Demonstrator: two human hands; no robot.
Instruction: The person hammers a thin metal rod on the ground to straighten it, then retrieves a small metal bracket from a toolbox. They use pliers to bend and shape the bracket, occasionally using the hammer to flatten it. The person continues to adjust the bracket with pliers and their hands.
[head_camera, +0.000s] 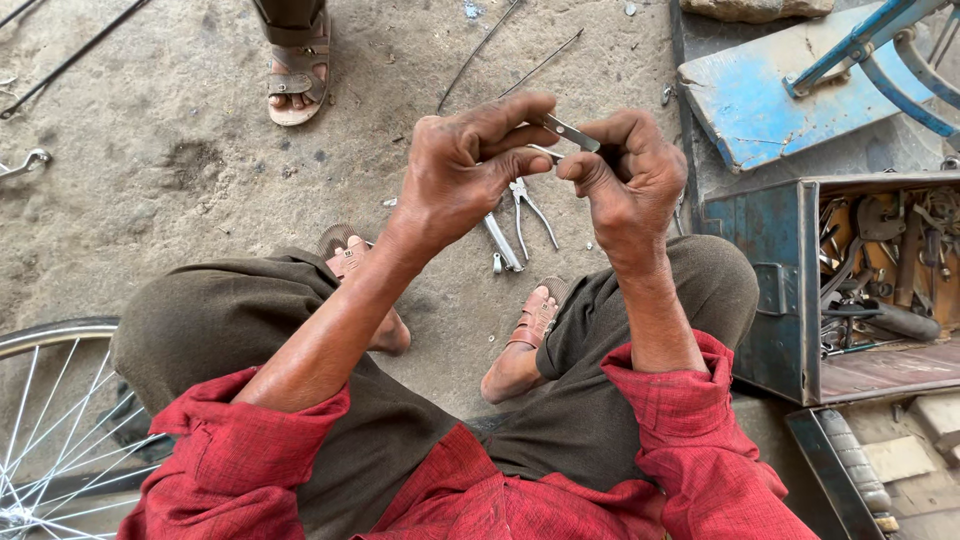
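Currently, the left hand (462, 172) and right hand (628, 180) pinch opposite ends of a small flat grey metal strip (570, 132) above the knees. Fitting or bending appears in hand; steady fingertip pressure is required. Silver pliers (525, 205) lie on the ground below.

Small flat metal strip (570, 132): grey, shiny, narrow, tilted down toward right. Pinched at its left end between left hand (462, 170) thumb and forefinger, its right end against right hand (628, 180) fingertips. Held in air above knees, over the ground.
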